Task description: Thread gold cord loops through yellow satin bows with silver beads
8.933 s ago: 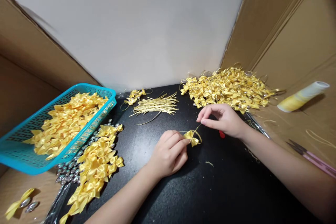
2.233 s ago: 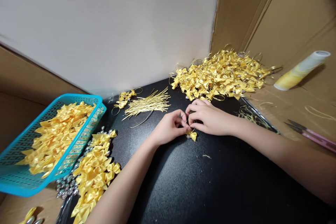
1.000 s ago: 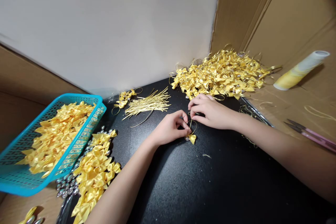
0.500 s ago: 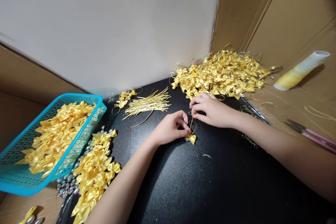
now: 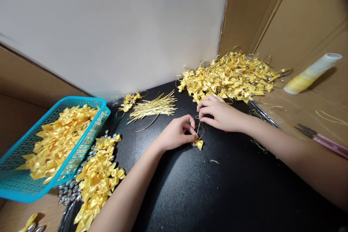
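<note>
My left hand (image 5: 178,133) pinches a thin gold cord (image 5: 201,129) between thumb and forefinger, just above a small yellow satin bow (image 5: 199,145). A shiny silver bead (image 5: 193,144) sits beside that bow. The cord curves into a loop between my two hands. Higher and to the right, my right hand (image 5: 219,114) has its fingertips closed on the upper part of the cord. Its exact grip is partly hidden by the fingers.
A blue basket (image 5: 58,101) of yellow bows stands left, with loose bows (image 5: 95,188) and silver beads (image 5: 67,192) beside it. Gold cords (image 5: 154,107) lie behind my left hand. Corded bows (image 5: 228,76) are heaped at the back; pink-handled snips (image 5: 328,145) and a spool (image 5: 312,74) lie right.
My right hand has shifted very slightly, and a small red spot now shows under its wrist. Both hands keep their hold on the cord.
</note>
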`<state>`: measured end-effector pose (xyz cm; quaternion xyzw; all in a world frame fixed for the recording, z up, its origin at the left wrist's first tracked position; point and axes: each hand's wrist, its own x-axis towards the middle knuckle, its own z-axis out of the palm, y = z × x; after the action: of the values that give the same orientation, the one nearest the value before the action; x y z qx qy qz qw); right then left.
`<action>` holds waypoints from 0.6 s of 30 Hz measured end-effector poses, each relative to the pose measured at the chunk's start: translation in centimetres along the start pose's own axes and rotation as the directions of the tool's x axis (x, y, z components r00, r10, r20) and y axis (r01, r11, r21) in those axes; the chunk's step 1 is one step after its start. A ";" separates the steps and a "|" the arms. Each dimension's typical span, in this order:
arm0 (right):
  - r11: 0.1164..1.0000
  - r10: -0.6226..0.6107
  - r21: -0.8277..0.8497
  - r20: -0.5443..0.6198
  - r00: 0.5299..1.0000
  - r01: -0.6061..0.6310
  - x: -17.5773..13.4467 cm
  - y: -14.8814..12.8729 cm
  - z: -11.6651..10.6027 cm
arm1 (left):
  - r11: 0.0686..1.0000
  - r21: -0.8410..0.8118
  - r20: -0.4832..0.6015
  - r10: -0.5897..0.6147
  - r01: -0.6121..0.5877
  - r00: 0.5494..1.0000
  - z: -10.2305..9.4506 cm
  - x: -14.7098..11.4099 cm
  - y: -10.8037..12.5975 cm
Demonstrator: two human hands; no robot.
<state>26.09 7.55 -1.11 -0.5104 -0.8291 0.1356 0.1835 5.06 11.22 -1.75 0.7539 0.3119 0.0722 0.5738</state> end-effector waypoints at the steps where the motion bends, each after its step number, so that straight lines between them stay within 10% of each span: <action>1: 1.000 0.000 0.000 0.000 1.000 0.000 0.0 0.0 0.0 | 1.000 0.000 0.001 0.000 0.000 1.000 0.0 0.0 0.0; 18: 0.999 0.037 -0.023 -0.016 0.999 -0.038 0.0 0.0 0.2 | 1.000 0.010 -0.012 -0.007 0.007 1.000 0.1 0.0 0.2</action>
<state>26.03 7.57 -1.28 -0.5289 -0.8195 0.1253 0.1814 5.14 11.11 -1.63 0.7553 0.3183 0.0730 0.5682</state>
